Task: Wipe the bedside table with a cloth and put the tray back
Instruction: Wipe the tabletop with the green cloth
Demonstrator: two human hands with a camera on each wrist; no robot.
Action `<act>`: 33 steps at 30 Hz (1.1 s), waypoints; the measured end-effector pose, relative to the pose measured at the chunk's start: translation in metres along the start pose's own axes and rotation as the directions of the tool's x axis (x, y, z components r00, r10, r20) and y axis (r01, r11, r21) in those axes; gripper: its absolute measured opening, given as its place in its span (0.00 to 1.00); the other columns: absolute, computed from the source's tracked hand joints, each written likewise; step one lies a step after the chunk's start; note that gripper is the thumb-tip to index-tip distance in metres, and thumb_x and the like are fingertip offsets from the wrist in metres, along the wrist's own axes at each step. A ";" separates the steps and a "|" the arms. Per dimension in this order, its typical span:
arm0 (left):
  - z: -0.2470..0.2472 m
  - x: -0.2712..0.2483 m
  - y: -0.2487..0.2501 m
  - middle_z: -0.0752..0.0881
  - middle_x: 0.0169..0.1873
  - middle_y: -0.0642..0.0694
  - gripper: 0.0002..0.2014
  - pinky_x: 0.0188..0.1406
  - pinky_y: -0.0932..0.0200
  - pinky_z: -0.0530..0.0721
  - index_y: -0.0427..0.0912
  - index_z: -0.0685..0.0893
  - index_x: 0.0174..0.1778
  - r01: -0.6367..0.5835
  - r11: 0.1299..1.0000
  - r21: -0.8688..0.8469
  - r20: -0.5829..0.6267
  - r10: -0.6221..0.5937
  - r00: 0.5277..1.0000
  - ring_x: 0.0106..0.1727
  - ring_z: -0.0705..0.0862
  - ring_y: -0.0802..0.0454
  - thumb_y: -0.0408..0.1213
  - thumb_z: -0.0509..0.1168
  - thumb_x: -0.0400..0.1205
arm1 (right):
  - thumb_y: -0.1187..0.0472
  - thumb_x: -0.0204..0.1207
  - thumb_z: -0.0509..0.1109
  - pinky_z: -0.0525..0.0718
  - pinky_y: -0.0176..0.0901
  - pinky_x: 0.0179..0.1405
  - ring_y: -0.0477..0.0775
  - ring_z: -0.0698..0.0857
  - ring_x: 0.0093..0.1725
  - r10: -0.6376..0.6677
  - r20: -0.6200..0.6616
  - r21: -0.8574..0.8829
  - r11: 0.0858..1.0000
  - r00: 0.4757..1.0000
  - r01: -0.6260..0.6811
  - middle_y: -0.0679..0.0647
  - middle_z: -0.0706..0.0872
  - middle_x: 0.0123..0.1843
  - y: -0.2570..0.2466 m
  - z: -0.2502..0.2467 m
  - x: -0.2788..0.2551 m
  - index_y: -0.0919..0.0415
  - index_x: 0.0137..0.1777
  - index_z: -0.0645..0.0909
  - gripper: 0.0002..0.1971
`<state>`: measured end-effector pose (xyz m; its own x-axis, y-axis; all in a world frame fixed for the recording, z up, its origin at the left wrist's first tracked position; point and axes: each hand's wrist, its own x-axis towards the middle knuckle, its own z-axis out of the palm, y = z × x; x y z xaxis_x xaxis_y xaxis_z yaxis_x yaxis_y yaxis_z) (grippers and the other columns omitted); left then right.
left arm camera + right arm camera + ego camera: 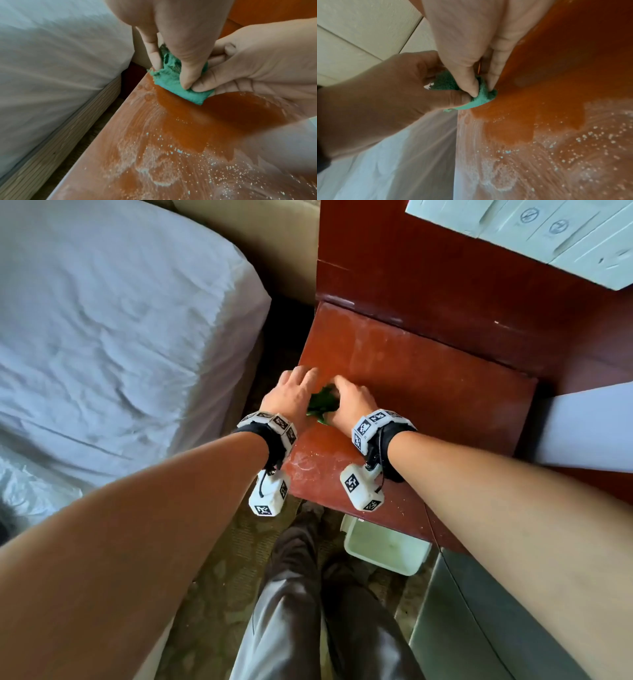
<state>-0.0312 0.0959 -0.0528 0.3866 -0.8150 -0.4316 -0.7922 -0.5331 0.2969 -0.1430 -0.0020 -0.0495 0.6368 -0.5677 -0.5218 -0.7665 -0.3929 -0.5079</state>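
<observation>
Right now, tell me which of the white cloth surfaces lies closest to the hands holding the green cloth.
The bed sheet left of the bedside table. It runs alongside the table edge where both hands work; the other white fabric sits across the table, on its right side.

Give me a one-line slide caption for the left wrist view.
Both hands, left hand and right hand, pinch a green cloth at the dusty bedside table edge beside the bed.

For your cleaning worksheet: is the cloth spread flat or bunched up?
Bunched up. The cloth is a crumpled wad pinched between the left hand and right hand.
</observation>
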 end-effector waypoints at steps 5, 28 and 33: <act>-0.006 0.013 -0.002 0.84 0.57 0.44 0.16 0.52 0.45 0.84 0.44 0.80 0.64 -0.051 0.997 0.058 0.038 0.049 0.998 0.62 0.78 0.42 0.39 0.67 0.80 | 0.56 0.67 0.77 0.86 0.46 0.48 0.60 0.88 0.50 0.046 -0.013 0.118 0.992 0.999 -0.044 0.55 0.91 0.50 -0.001 0.005 0.000 0.52 0.59 0.82 0.19; 0.013 -0.001 -0.013 0.81 0.58 0.50 0.20 0.58 0.47 0.85 0.62 0.84 0.62 -0.091 0.996 -0.004 0.168 0.090 0.982 0.56 0.85 0.42 0.34 0.71 0.79 | 0.46 0.80 0.67 0.65 0.57 0.77 0.56 0.44 0.85 0.066 -0.033 -0.403 0.912 0.997 -0.074 0.43 0.40 0.87 0.046 0.033 -0.026 0.44 0.85 0.50 0.38; 0.030 -0.028 -0.005 0.80 0.62 0.51 0.20 0.60 0.50 0.84 0.61 0.84 0.64 -0.119 0.993 0.004 0.189 0.117 0.975 0.59 0.83 0.43 0.34 0.67 0.80 | 0.47 0.82 0.63 0.64 0.56 0.78 0.56 0.42 0.85 0.060 -0.015 -0.384 0.921 0.998 -0.061 0.42 0.38 0.86 0.050 0.033 -0.025 0.44 0.85 0.48 0.36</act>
<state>-0.0526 0.1277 -0.0682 0.1955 -0.8140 -0.5470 -0.8345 -0.4310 0.3433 -0.1946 0.0164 -0.0842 0.5881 -0.6013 -0.5409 -0.7773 -0.6049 -0.1728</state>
